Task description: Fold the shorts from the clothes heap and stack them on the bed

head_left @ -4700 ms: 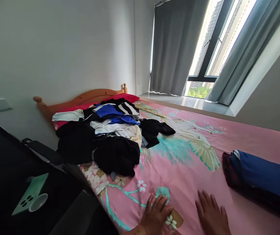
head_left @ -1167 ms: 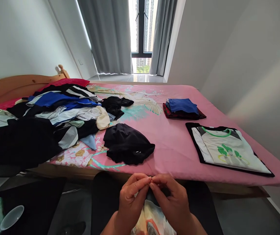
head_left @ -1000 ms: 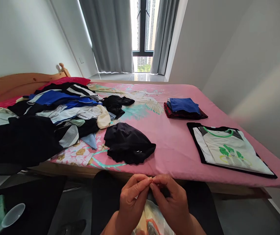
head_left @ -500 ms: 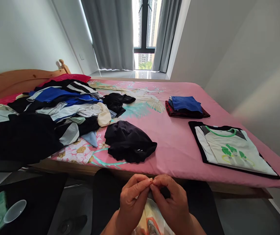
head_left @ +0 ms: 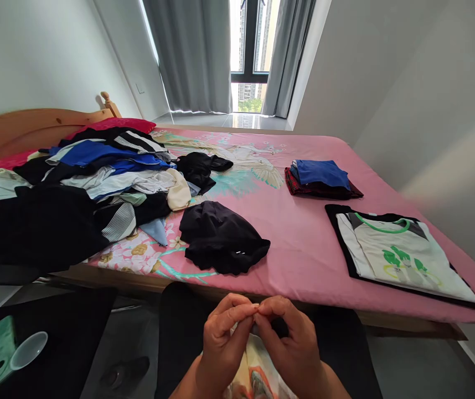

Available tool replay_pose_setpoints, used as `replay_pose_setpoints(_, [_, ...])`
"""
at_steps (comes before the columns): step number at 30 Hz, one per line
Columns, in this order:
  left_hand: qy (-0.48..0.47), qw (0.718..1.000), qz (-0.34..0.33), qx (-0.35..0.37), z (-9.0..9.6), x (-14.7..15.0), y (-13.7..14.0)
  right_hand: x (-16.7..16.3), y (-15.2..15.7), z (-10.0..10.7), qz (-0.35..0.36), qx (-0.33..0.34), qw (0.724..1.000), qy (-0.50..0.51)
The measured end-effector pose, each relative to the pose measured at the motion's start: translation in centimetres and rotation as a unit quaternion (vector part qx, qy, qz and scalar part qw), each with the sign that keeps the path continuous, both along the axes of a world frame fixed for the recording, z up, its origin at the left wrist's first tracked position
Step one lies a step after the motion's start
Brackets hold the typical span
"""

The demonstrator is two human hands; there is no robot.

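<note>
Black garment (head_left: 224,238) lies crumpled on the bed (head_left: 299,277), its long axis slanting from far left to near right, ahead of the left hand (head_left: 224,335), the nearer one. That hand and the right hand (head_left: 299,341) meet, tips pinched together; anything between cannot be told. Clothes pile (head_left: 75,205) left; folded stack (head_left: 323,174) and white shirt (head_left: 403,255) right.

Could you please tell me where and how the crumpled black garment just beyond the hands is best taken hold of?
I'd pinch the black garment along its near edge, coming from the front with the left hand and right hand spread apart. It lies loosely bunched on the pink sheet, that edge uncovered and facing the hands, so it should probably gather up easily.
</note>
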State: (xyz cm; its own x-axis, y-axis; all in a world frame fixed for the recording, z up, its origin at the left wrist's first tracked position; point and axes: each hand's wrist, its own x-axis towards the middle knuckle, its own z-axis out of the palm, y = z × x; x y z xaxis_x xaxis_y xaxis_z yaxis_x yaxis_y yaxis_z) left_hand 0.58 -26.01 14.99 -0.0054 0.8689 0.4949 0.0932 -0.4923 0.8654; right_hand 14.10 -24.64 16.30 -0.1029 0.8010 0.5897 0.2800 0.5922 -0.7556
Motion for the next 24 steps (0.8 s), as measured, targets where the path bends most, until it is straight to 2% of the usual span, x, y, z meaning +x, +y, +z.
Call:
replay_pose_setpoints(5, [0.006, 1.000, 0.007, -0.003, -0.2, -0.4, 0.3, -0.3, 0.3, -1.2, 0.039, -0.019, 0.999, 0.001])
replay_pose_setpoints(9, [0.056, 0.995, 0.086, -0.009, -1.5, -1.6, 1.4, 0.0, 2.2, -2.8, 0.022, -0.055, 0.998, -0.033])
replay_pose_setpoints(12, [0.106, 0.980, 0.167, -0.017, -3.0, -3.6, 3.7, 0.0, 4.7, -3.6, -0.002, -0.086, 0.994, -0.070])
replay_pose_setpoints(15, [0.177, 0.966, 0.189, -0.010, -3.9, -6.0, 7.1, -1.0, 6.9, -4.0, 0.037, -0.060, 0.992, -0.105])
replay_pose_setpoints(17, [0.276, 0.944, 0.178, -0.021, -4.0, -7.4, 9.7, -2.1, 7.5, -4.1, 0.082, -0.035, 0.987, -0.136])
replay_pose_setpoints(20, [0.467, 0.863, 0.152, -0.120, -3.6, -8.8, 12.6, -3.9, 7.5, -4.8, 0.128, -0.026, 0.973, -0.189])
replay_pose_setpoints(22, [0.532, 0.817, 0.131, -0.177, -3.3, -9.3, 13.4, -4.6, 7.1, -5.7, 0.132, -0.034, 0.968, -0.213])
replay_pose_setpoints(24, [0.542, 0.811, 0.113, -0.187, -2.9, -9.3, 13.2, -5.0, 6.8, -6.7, 0.132, -0.038, 0.965, -0.225])
